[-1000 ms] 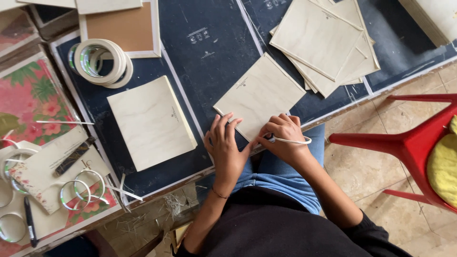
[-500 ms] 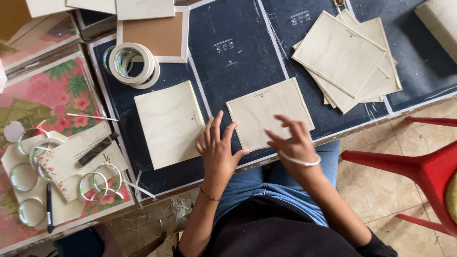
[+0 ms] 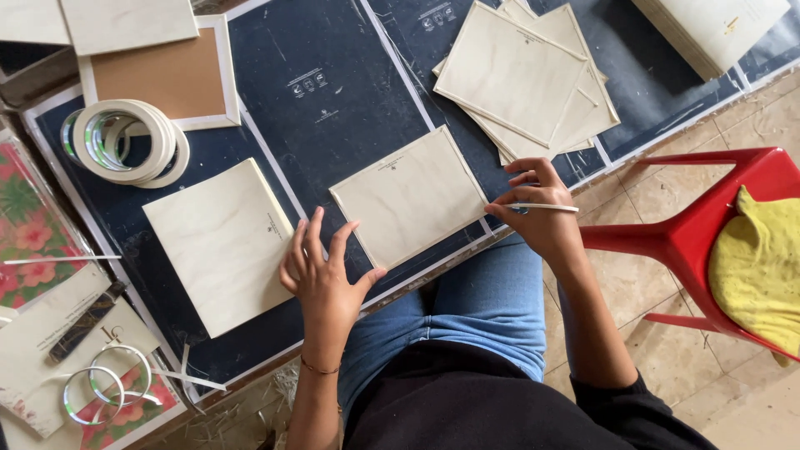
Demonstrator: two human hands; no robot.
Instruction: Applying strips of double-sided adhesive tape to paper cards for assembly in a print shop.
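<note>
Left hand (image 3: 321, 271) spread flat on the dark cutting mat (image 3: 333, 108), fingertips just touching the lower left edge of a pale wooden sheet (image 3: 408, 196) — that sheet lying slightly tilted at the mat's near edge, above the blue-jeaned lap. Right hand (image 3: 537, 212) at the sheet's right corner, thumb and fingers pinching a thin white stick (image 3: 546, 207) held roughly level. To the left, a second pale sheet (image 3: 221, 242), apart from the first. Further back, a fanned stack of similar sheets (image 3: 521, 79) and rolls of white tape (image 3: 125, 142) — beside a brown board with white border (image 3: 162, 77). At right, a red plastic chair (image 3: 700, 233) bearing a yellow cloth (image 3: 758, 267).
</note>
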